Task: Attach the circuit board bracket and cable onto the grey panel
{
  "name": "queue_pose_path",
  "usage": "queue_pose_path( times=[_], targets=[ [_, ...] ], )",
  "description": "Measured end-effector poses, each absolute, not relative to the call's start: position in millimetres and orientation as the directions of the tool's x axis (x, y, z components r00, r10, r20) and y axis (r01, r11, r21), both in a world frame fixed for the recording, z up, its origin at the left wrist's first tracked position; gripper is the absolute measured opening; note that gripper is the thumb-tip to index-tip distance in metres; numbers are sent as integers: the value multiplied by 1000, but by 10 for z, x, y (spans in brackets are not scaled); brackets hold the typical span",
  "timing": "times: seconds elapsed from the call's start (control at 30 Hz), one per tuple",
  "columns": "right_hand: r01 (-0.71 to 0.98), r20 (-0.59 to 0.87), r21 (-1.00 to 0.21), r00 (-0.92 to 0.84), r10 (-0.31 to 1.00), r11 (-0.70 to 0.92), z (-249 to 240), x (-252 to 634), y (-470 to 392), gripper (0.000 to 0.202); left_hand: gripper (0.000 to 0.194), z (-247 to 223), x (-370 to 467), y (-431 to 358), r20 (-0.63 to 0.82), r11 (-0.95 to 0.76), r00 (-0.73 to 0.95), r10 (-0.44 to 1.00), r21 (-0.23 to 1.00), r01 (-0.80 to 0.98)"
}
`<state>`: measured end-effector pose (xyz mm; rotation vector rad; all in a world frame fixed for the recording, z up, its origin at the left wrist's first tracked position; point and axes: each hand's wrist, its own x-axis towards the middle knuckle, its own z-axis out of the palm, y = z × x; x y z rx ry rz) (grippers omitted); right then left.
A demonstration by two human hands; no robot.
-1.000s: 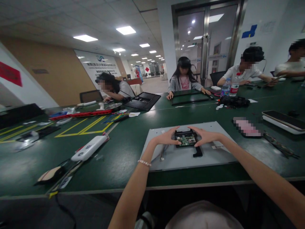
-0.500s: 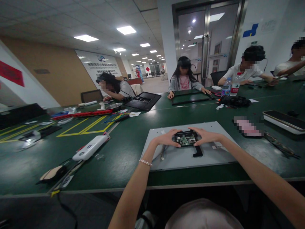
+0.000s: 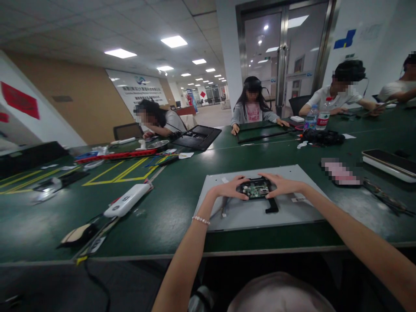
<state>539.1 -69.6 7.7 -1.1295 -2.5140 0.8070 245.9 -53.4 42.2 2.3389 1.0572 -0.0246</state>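
A grey metal panel [image 3: 240,219] lies on the green table in front of me. Over its middle is a green circuit board in a black frame [image 3: 256,190]. My left hand [image 3: 231,188] grips the frame's left side between thumb and fingers. On the opposite side my right hand [image 3: 278,185] holds the frame the same way. A black L-shaped piece [image 3: 272,205] extends below the frame near my right thumb. A short cable [image 3: 224,207] rests on the panel below my left hand.
A white device [image 3: 127,200] and a beige-and-black object [image 3: 77,235] lie at left. A pink phone-like item [image 3: 340,172], a white-edged box [image 3: 390,167] and bottles [image 3: 323,117] stand right. Across the table, people handle a black frame [image 3: 266,138] and other parts.
The whole view has shifted slightly, moving the scene a little to the right. Both hands keep the same hold on the framed board.
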Motion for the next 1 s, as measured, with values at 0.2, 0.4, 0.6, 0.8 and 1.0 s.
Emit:
queue_pose_path(
  times=[0.2,0.4,0.6,0.8,1.0],
  targets=[
    [593,18,-598,-663,748,539,72,5391,-687,108,100,448,2474,-557,-255,-525,678,690,469,710],
    [590,12,-595,-672,740,545,10,5402,-643,110,100,442,2476,-564,-228,-524,689,688,500,689],
    [584,40,-587,-671,740,561,20,5390,-665,108,102,396,2442,-533,-187,-527,701,689,534,661],
    [597,22,-592,-660,751,541,43,5389,-691,110,105,364,2432,-510,-138,-578,735,664,528,622],
    [544,82,-687,-600,795,482,85,5489,-621,91,82,488,2388,-511,12,-557,650,760,528,641]
  ],
)
